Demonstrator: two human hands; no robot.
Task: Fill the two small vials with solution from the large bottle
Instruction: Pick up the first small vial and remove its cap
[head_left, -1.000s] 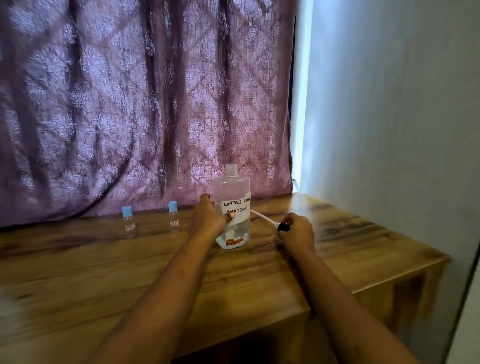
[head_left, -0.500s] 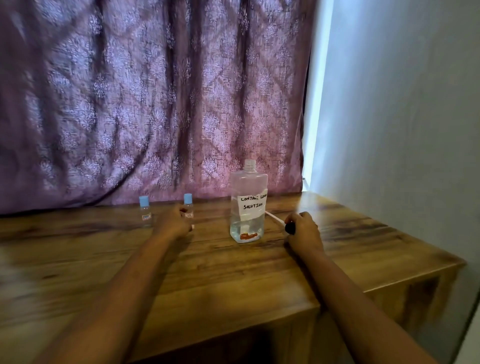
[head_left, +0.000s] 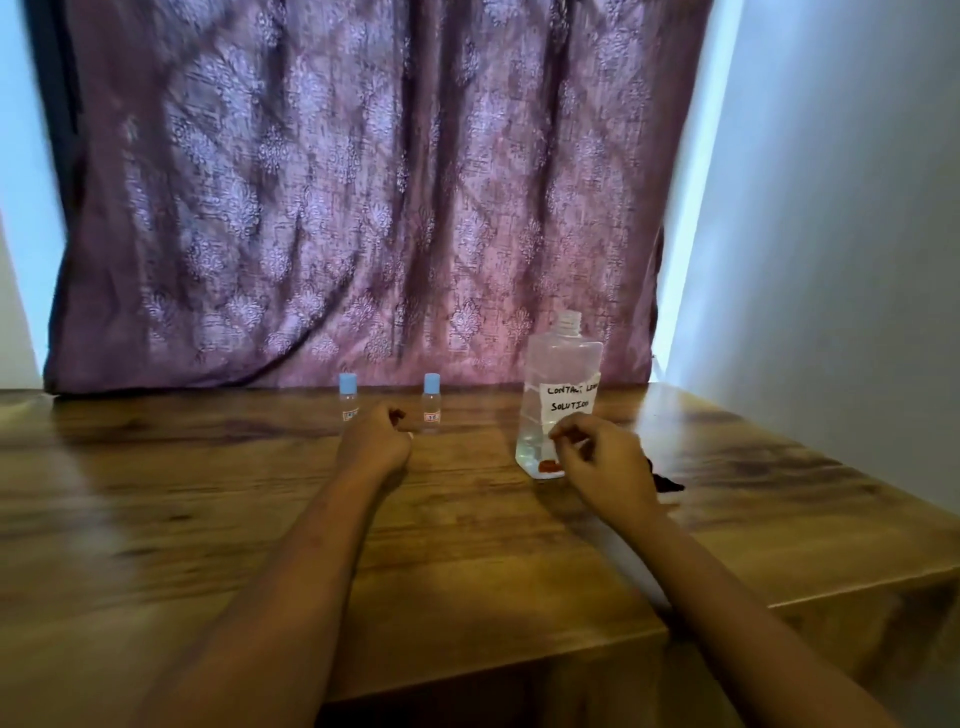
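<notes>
Surface (head_left: 208, 519): wood; one bottle (head_left: 563, 395), two vials: left vial (head_left: 348, 400), right vial (head_left: 431, 402).
Left grip (head_left: 376, 441): curled, empty, just before right vial.
Right grip (head_left: 602, 462): curled before bottle; hold unclear.

We see two arms, bare along all the length that shows. The left forearm (head_left: 291, 571) and the right forearm (head_left: 727, 597) are both slim and narrow gently toward the wrist. The left hand (head_left: 376, 447) and the right hand (head_left: 605, 465) are bare as well. On the left hand we make out one nail (head_left: 397, 414) painted dark red. The right hand's fingertips look similarly dark reddish, though blur keeps us from being sure of that.
</notes>
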